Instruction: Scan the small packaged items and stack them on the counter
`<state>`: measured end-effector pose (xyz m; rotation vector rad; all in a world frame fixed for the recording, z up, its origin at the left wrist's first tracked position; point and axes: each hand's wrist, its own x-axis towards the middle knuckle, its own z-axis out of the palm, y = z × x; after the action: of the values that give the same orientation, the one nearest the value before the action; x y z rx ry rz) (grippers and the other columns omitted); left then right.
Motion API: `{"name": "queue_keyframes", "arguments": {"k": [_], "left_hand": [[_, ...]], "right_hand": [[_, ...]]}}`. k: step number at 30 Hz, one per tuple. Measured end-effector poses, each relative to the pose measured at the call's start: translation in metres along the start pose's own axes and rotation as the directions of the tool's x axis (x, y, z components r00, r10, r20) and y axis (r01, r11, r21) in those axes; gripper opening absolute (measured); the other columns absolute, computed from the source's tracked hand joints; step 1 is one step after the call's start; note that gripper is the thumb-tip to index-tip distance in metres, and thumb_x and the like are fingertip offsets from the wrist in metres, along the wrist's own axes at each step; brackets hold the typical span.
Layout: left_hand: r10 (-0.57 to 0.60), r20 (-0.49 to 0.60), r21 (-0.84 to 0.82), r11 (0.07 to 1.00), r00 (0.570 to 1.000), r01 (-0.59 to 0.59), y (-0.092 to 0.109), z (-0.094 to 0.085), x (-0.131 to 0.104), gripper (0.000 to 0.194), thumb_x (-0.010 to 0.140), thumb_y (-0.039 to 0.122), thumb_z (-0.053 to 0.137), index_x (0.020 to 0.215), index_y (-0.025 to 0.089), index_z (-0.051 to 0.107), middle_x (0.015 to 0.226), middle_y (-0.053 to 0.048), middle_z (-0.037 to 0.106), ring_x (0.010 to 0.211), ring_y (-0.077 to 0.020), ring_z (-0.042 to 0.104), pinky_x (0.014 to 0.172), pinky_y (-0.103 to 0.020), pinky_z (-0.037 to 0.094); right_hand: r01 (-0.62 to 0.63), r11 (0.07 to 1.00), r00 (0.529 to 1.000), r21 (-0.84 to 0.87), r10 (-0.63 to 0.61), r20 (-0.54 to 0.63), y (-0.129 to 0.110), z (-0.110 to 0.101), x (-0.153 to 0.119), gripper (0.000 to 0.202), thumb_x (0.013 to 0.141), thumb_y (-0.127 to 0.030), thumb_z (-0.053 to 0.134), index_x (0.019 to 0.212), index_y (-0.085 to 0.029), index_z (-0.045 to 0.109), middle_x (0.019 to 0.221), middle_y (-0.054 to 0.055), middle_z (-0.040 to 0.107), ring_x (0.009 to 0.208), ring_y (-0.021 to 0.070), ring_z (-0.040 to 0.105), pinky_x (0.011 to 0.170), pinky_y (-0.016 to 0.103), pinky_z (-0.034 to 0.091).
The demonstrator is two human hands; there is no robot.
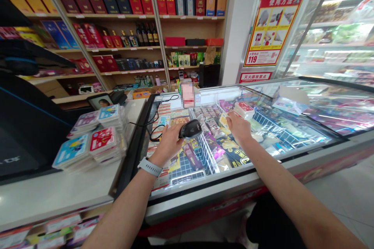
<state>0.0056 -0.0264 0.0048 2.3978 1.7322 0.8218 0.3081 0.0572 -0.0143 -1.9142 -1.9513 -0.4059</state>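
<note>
My left hand (170,140), with a grey watch band on its wrist, is wrapped round a black handheld barcode scanner (190,128). The scanner's head points right, above the glass freezer top, and its cord loops behind. To its right, my right hand (240,127) is closed, fingers pinched at the edge of a small flat yellow pack (224,120), mostly hidden by the hand. Just beyond that hand, a short stack of red-and-white flat packs (244,109) rests on the glass. Several stacks of similar packs, blue, purple and red (102,139), lie on the counter at left.
Under the glass, the freezer (187,198) holds wire baskets of wrapped goods. A black monitor (26,124) stands at left on the white counter (73,186). An open white carton (290,99) sits farther right on the glass. Shelves of boxes and bottles (143,33) line the back.
</note>
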Motion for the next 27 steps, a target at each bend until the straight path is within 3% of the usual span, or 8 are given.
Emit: {"name": "queue_keyframes", "arguments": {"k": [9, 14, 20, 27], "left_hand": [[0.000, -0.010, 0.017, 1.000, 1.000, 0.000, 0.000, 0.000, 0.000, 0.058, 0.084, 0.009, 0.055, 0.140, 0.024, 0.054, 0.148, -0.012, 0.061, 0.141, -0.0307, 0.054, 0.124, -0.065, 0.028], [-0.007, 0.001, -0.004, 1.000, 1.000, 0.007, 0.002, -0.002, 0.001, 0.058, 0.084, 0.009, 0.055, 0.140, 0.023, 0.054, 0.148, -0.012, 0.061, 0.141, -0.0307, 0.054, 0.124, -0.066, 0.025], [-0.010, -0.001, 0.019, 1.000, 1.000, 0.010, 0.003, -0.002, 0.000, 0.059, 0.084, 0.009, 0.054, 0.142, 0.022, 0.053, 0.148, -0.013, 0.061, 0.140, -0.0304, 0.055, 0.125, -0.064, 0.025], [-0.003, 0.000, 0.015, 1.000, 1.000, 0.003, 0.000, -0.001, 0.000, 0.060, 0.083, 0.009, 0.054, 0.141, 0.022, 0.054, 0.148, -0.013, 0.061, 0.140, -0.0311, 0.055, 0.124, -0.065, 0.027]], "right_hand": [[0.085, 0.995, 0.996, 0.056, -0.086, 0.022, 0.001, -0.005, -0.003, 0.047, 0.098, -0.028, 0.045, 0.143, -0.024, 0.060, 0.126, 0.013, 0.069, 0.098, 0.0263, 0.069, 0.067, 0.032, 0.049], [0.168, 0.976, 0.985, 0.135, -0.164, -0.045, 0.004, 0.000, -0.001, 0.045, 0.099, -0.024, 0.042, 0.140, -0.020, 0.060, 0.125, 0.013, 0.068, 0.098, 0.0248, 0.067, 0.071, 0.032, 0.050], [0.172, 0.964, 0.985, 0.202, -0.165, -0.053, 0.008, 0.005, 0.002, 0.036, 0.098, -0.023, 0.044, 0.128, -0.017, 0.065, 0.121, 0.015, 0.068, 0.101, 0.0264, 0.066, 0.078, 0.034, 0.051], [0.224, 0.933, 0.973, 0.280, -0.197, -0.123, 0.010, 0.010, 0.004, 0.042, 0.094, -0.017, 0.045, 0.129, -0.014, 0.067, 0.113, 0.015, 0.071, 0.103, 0.0263, 0.067, 0.090, 0.037, 0.054]]}}
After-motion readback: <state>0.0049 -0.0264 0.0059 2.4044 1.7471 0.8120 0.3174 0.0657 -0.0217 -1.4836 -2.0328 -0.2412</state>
